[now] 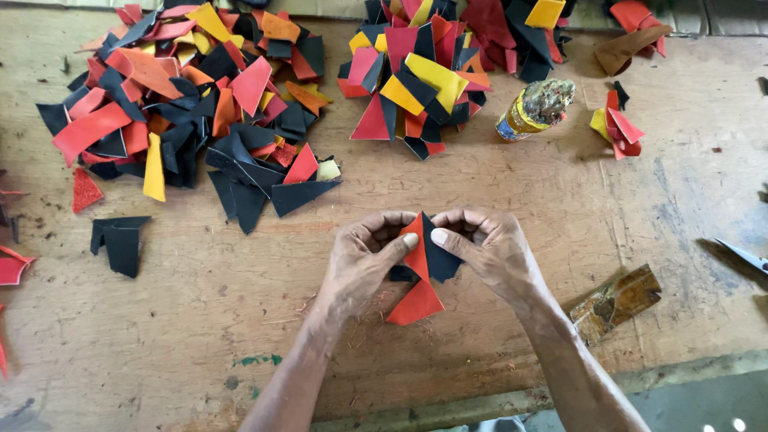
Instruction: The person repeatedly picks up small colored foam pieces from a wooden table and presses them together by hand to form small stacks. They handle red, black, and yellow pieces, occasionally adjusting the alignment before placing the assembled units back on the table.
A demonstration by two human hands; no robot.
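My left hand (366, 254) and my right hand (486, 246) meet at the middle of the wooden table (200, 320). Between them they pinch a small folded bundle of leather pieces (424, 268): red-orange and black triangular scraps pressed together, with a red-orange point hanging down toward me. Both thumbs press on the top of the bundle. The fingers curl around its sides and hide the back of it.
A big pile of red, orange, black and yellow scraps (184, 96) lies at the far left, another pile (432, 64) at the far middle. A grimy glue bottle (534, 108) lies on its side. A few scraps (616, 126) sit right; a brown flat piece (616, 302) and scissor tips (744, 256) are nearby.
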